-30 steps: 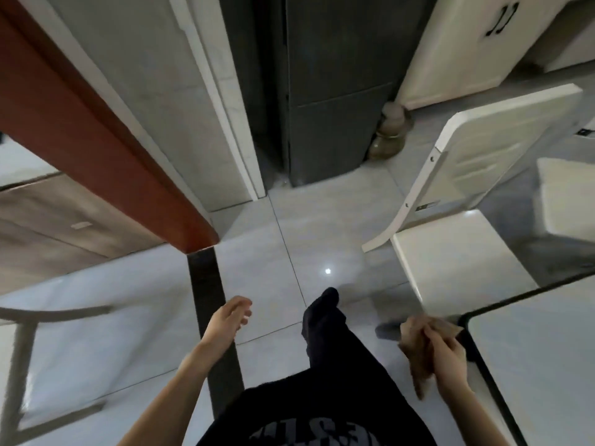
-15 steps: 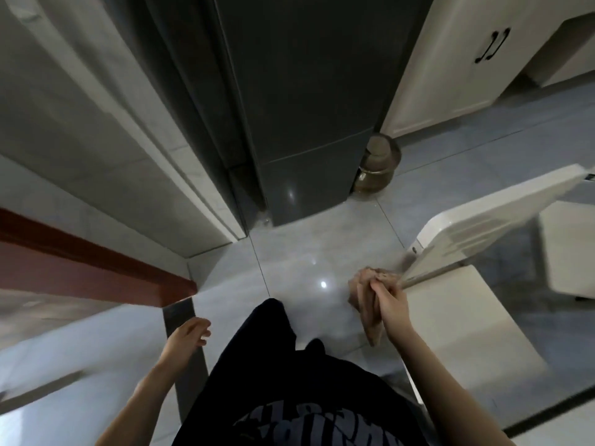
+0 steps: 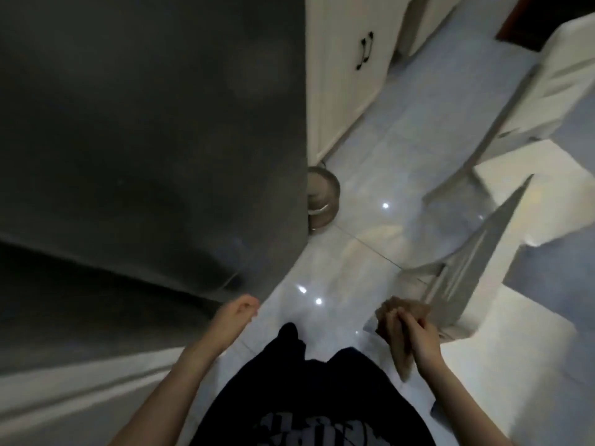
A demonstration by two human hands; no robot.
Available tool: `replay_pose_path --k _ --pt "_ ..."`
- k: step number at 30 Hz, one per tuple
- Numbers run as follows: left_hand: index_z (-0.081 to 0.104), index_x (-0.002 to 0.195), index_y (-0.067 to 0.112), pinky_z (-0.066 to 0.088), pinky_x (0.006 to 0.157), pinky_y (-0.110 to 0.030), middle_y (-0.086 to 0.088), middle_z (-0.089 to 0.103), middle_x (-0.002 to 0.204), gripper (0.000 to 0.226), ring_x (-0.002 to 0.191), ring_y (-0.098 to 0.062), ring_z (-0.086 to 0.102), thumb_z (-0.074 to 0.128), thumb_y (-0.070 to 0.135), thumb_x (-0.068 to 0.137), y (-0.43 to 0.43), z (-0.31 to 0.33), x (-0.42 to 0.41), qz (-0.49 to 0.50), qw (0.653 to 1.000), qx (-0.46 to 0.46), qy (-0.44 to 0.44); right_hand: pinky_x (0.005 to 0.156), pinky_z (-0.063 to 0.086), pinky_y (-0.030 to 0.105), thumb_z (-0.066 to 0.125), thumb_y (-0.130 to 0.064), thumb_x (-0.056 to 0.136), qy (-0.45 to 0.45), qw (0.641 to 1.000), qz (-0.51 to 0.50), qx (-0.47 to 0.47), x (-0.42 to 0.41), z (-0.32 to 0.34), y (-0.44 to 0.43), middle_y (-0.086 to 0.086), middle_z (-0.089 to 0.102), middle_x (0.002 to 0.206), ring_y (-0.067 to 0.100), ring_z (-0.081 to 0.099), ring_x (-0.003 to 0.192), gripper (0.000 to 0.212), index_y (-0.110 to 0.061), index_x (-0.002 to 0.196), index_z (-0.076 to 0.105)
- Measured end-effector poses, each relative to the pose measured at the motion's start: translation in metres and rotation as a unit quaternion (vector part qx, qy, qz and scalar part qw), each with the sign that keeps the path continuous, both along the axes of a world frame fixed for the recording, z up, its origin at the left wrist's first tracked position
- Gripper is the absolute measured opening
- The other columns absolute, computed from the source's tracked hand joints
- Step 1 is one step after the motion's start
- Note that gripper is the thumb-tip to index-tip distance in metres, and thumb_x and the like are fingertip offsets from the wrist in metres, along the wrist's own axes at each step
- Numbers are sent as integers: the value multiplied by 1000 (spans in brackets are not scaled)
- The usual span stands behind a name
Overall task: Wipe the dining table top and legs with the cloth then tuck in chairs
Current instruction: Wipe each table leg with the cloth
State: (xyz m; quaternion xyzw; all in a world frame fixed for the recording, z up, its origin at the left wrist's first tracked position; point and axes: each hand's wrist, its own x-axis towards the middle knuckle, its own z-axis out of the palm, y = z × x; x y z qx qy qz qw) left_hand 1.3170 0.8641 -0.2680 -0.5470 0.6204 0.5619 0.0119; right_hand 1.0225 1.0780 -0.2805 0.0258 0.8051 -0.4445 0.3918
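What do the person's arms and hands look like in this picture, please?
Both forearms are bare, with no sleeves in view. The left hand and right hand wear no gloves; no watch or rings show. The top is black with pale lettering.

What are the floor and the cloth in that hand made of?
Floor: probably glazed tile, glossy, with bright light reflections and thin joint lines. Cloth: soft brown fabric, bunched and drooping from the right hand; weave too blurred to tell.

Open tiled floor [image 3: 363, 252] runs between dark fridge [image 3: 145, 140] and white chair [image 3: 502, 252] ahead
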Motion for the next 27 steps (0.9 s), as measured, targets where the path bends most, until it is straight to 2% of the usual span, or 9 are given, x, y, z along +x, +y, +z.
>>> replay_pose_path --k 3,5,10,13,16,19,21,24,27 --pt "65 87 32 48 79 -33 18 66 77 15 79 -13 60 53 37 79 -64 8 -53 -96 995 -21 14 80 41 33 59 -22 94 11 997 -73 22 -3 6 -12 8 66 85 28 60 87 15 -19 80 62" --pt "67 89 26 47 82 -31 19 67 78 12 82 -12 61 55 25 90 -91 11 -92 -144 989 -12 26 79 39 31 58 -23 94 9 993 -108 37 -4 7 -18 7 64 82 26 59 85 17 -17 78 61" --pt "64 83 23 47 82 -30 18 69 72 23 73 2 63 51 7 94 -132 -1 -177 -206 978 23 17 81 40 28 55 -17 96 31 985 -168 33 -27 -3 -51 7 66 94 26 61 102 19 -1 96 66" --pt "64 84 21 47 74 -21 6 68 78 23 76 -8 62 50 7 94 -158 -12 -220 -194 981 15 14 70 49 16 52 -12 97 31 976 -212 -26 -71 4 -93 11 67 93 30 63 100 19 2 104 63" --pt "63 91 11 46 61 -9 -4 64 84 19 77 -15 58 45 6 96 -181 -7 -255 -174 984 27 2 55 50 16 52 -11 97 3 969 -239 -61 -119 21 -134 14 65 89 27 64 82 13 0 102 59" --pt "64 91 10 46 61 -15 -6 64 83 20 76 -19 59 45 6 96 -210 -6 -282 -148 989 29 -2 46 42 5 50 -1 96 30 970 -229 -76 -166 37 -164 11 58 85 14 54 70 9 3 102 56" --pt "63 94 10 46 67 -25 -8 64 84 21 77 -23 59 42 10 98 -231 -7 -303 -116 992 56 -15 54 44 7 54 -7 95 44 973 -213 -73 -196 37 -179 8 62 84 20 60 78 9 0 96 59" --pt "62 91 14 41 66 -28 -9 63 85 22 73 -22 57 41 15 99 -258 -12 -338 -84 993 78 -37 72 53 25 57 -13 94 37 977 -196 -73 -237 30 -196 8 68 86 22 65 84 11 -16 86 63" --pt "61 83 15 42 63 -26 -14 62 87 23 72 -21 56 43 12 97 -284 -22 -389 -62 994 84 -25 69 53 28 58 -15 93 26 977 -204 -54 -286 23 -215 14 69 89 14 66 73 12 -18 82 63"
